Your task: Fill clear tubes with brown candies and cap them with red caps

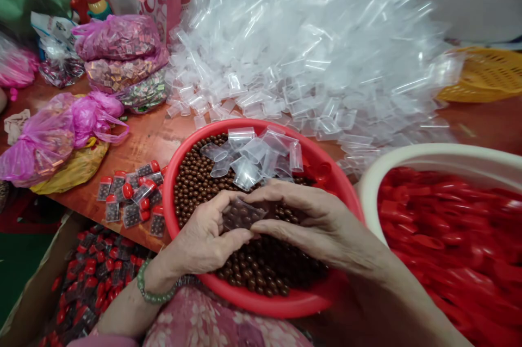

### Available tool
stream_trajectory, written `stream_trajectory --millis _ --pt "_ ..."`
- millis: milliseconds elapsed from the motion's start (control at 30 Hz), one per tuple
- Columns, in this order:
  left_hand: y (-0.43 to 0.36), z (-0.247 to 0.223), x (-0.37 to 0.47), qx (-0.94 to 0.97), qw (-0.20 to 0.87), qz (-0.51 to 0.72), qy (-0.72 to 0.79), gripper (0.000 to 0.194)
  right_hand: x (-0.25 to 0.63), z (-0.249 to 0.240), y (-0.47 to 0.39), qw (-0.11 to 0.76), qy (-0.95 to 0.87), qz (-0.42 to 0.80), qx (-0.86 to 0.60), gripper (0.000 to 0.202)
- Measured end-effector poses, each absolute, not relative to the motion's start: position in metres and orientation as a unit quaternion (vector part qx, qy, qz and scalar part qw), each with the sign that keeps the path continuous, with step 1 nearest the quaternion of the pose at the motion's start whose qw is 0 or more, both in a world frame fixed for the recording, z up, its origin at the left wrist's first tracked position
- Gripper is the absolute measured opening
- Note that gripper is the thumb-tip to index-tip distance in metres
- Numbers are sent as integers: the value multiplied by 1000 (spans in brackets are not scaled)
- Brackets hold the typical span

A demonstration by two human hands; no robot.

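Note:
A small clear plastic container [241, 214] with brown balls showing through it is held over the red basin [261, 311]. My left hand [207, 233] grips its left side between thumb and fingers. At its right end, the thumb and fingers of my right hand [305, 219] close around the edge. Brown balls [204, 173] fill much of the basin below. On top of them, toward the back, lie clear empty containers [256, 151]. A few red caps [322, 172] sit at the basin's right inner side.
Filled red-capped containers [132, 194] lie left of the basin, with many more in a box [30, 303] below. Clear containers [318, 48] are heaped behind. A white tub [369, 189] of red caps stands right. Pink bags [44, 135] and a yellow basket [485, 75] flank the heap.

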State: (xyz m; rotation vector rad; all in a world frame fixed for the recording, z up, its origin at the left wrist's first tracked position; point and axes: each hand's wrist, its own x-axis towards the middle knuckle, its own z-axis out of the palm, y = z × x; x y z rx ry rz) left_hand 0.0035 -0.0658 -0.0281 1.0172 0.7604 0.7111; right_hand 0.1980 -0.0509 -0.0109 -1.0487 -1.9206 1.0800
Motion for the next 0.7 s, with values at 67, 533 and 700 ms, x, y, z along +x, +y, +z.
stream_trajectory --millis 67,533,700 --pt "-66 -29 3 466 748 324 345 39 198 -9 -50 340 -742 420 -398 13" --pt "-66 -29 1 420 771 322 354 33 193 -12 -56 398 -642 455 -472 34" --pt "-66 -29 1 470 742 315 360 27 195 -16 -59 366 -690 434 -449 20"
